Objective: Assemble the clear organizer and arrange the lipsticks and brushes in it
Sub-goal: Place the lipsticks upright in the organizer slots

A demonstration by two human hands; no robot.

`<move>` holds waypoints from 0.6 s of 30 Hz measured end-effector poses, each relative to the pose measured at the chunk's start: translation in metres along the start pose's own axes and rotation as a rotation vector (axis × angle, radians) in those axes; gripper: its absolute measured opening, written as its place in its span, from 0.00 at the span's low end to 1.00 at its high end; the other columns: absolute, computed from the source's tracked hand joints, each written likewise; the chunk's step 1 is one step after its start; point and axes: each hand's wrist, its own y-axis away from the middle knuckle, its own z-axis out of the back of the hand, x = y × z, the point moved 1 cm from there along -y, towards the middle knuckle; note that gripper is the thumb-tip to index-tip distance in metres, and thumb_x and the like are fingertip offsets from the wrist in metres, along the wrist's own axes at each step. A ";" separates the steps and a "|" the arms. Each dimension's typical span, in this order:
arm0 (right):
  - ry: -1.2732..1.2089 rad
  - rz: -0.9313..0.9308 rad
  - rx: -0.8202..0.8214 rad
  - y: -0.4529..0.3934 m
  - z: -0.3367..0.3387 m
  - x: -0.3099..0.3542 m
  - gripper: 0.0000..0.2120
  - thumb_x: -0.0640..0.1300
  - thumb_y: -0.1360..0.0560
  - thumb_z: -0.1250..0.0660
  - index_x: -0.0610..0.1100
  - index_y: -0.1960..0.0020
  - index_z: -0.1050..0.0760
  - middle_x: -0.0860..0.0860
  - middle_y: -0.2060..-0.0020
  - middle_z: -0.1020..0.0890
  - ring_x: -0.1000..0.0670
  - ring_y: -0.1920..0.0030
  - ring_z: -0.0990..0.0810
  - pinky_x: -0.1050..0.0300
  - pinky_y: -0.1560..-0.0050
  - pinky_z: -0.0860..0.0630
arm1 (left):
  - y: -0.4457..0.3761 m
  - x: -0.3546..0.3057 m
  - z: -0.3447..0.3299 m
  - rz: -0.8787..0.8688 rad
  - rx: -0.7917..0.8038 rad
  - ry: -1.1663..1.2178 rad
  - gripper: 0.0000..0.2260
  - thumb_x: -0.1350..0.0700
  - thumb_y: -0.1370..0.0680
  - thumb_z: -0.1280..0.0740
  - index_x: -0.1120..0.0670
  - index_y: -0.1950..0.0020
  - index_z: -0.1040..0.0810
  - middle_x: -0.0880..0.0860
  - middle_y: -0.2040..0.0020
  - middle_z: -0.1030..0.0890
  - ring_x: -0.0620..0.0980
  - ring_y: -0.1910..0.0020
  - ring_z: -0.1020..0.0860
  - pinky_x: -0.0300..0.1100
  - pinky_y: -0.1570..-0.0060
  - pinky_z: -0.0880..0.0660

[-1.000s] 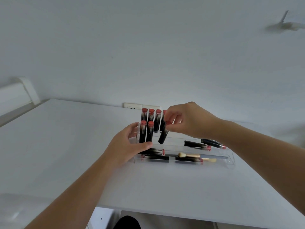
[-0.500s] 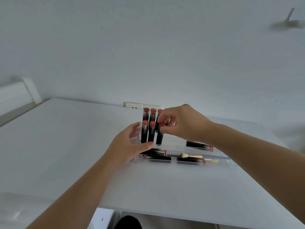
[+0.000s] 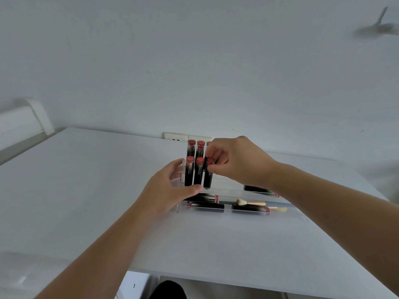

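A clear organizer (image 3: 289, 214) stands on the white table. Black lipsticks with red caps stand upright in its left slots, two rows deep. My right hand (image 3: 235, 162) pinches the top of the third front-row lipstick (image 3: 208, 175), which stands upright next to two others (image 3: 190, 171). My left hand (image 3: 170, 190) grips the organizer's left end, thumb across the front. Three lipsticks (image 3: 205, 206) lie flat in the front tray beside two brushes (image 3: 254, 203) with pale tips. Another lipstick (image 3: 259, 189) lies behind my right wrist.
The white table (image 3: 86, 190) runs to the wall, where a socket plate (image 3: 176, 138) sits just behind the organizer. A white ledge (image 3: 19, 121) is at the far left. The table's near edge is below my forearms.
My right hand has brought the tilted lipstick left and stood it upright in the third front slot. My left hand has kept its grip on the organizer's end.
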 end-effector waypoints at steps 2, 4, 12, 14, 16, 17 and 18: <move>-0.008 -0.001 0.002 0.000 -0.001 0.000 0.07 0.43 0.27 0.27 0.50 0.51 0.21 0.56 0.59 0.15 0.55 0.59 0.16 0.53 0.53 0.20 | 0.000 0.000 0.000 0.001 -0.001 -0.002 0.33 0.41 0.36 0.20 0.34 0.33 0.27 0.30 0.40 0.20 0.29 0.37 0.26 0.35 0.39 0.31; -0.004 -0.001 0.005 0.000 -0.001 0.000 0.07 0.43 0.27 0.27 0.51 0.51 0.21 0.56 0.59 0.15 0.55 0.59 0.16 0.54 0.54 0.20 | 0.000 0.000 0.000 -0.001 0.000 -0.003 0.35 0.41 0.36 0.21 0.36 0.31 0.27 0.31 0.40 0.20 0.29 0.37 0.26 0.36 0.38 0.31; 0.006 -0.002 0.020 0.000 0.000 0.000 0.09 0.44 0.28 0.27 0.53 0.49 0.23 0.57 0.59 0.16 0.57 0.60 0.18 0.58 0.55 0.21 | 0.000 0.000 0.001 -0.005 0.009 -0.006 0.32 0.43 0.34 0.20 0.34 0.33 0.27 0.30 0.40 0.20 0.29 0.37 0.26 0.37 0.38 0.31; 0.011 0.002 0.021 0.000 -0.001 0.001 0.09 0.43 0.27 0.28 0.52 0.49 0.23 0.57 0.59 0.16 0.57 0.60 0.18 0.56 0.54 0.21 | 0.000 0.001 0.000 -0.007 0.009 -0.003 0.32 0.43 0.34 0.20 0.35 0.32 0.27 0.31 0.40 0.20 0.29 0.37 0.26 0.38 0.37 0.31; 0.015 0.004 0.018 -0.001 0.000 0.001 0.09 0.43 0.27 0.28 0.51 0.49 0.22 0.57 0.59 0.16 0.56 0.59 0.18 0.54 0.53 0.21 | 0.001 0.000 0.000 -0.008 0.011 -0.007 0.32 0.43 0.34 0.20 0.35 0.32 0.27 0.31 0.40 0.20 0.29 0.36 0.26 0.38 0.37 0.31; 0.014 0.005 0.018 -0.001 0.000 0.001 0.09 0.43 0.27 0.28 0.51 0.49 0.22 0.57 0.59 0.16 0.55 0.59 0.18 0.53 0.53 0.20 | 0.001 0.000 0.000 -0.010 0.013 -0.008 0.31 0.42 0.34 0.20 0.34 0.33 0.27 0.30 0.40 0.20 0.29 0.36 0.26 0.38 0.37 0.31; 0.014 0.006 0.018 0.000 0.000 0.001 0.09 0.43 0.27 0.28 0.51 0.49 0.22 0.57 0.60 0.16 0.55 0.59 0.18 0.53 0.53 0.20 | 0.001 0.000 0.000 -0.009 0.012 -0.008 0.31 0.42 0.34 0.20 0.33 0.34 0.27 0.30 0.40 0.20 0.29 0.36 0.26 0.38 0.37 0.31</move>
